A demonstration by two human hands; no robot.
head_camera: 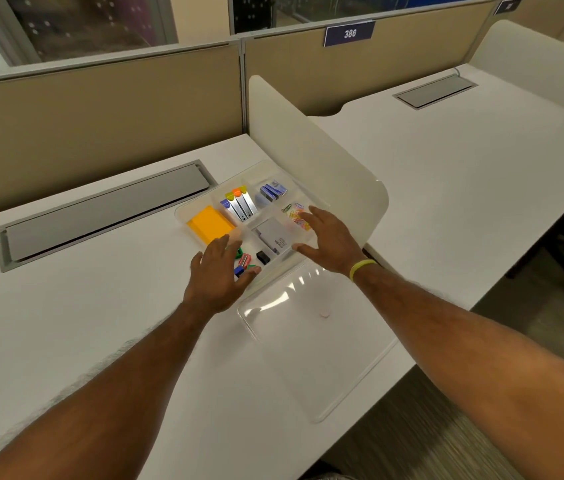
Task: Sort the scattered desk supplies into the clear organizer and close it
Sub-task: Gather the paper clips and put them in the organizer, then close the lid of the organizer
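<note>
Clear lid (315, 341) before organizer (201, 197), divider (308, 150) alongside.

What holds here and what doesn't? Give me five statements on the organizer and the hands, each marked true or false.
1. The lid lies open on the desk, on the person's side of the organizer. True.
2. The yellow sticky notes lie outside the organizer. False: they sit in its left compartment.
3. The right hand has a yellow wristband at its wrist. True.
4. The left hand grips a stapler. False: its fingers are spread and hold nothing, above the binder clips.
5. The coloured paper clips lie loose on the desk. False: they are in a compartment by the right hand.
</note>
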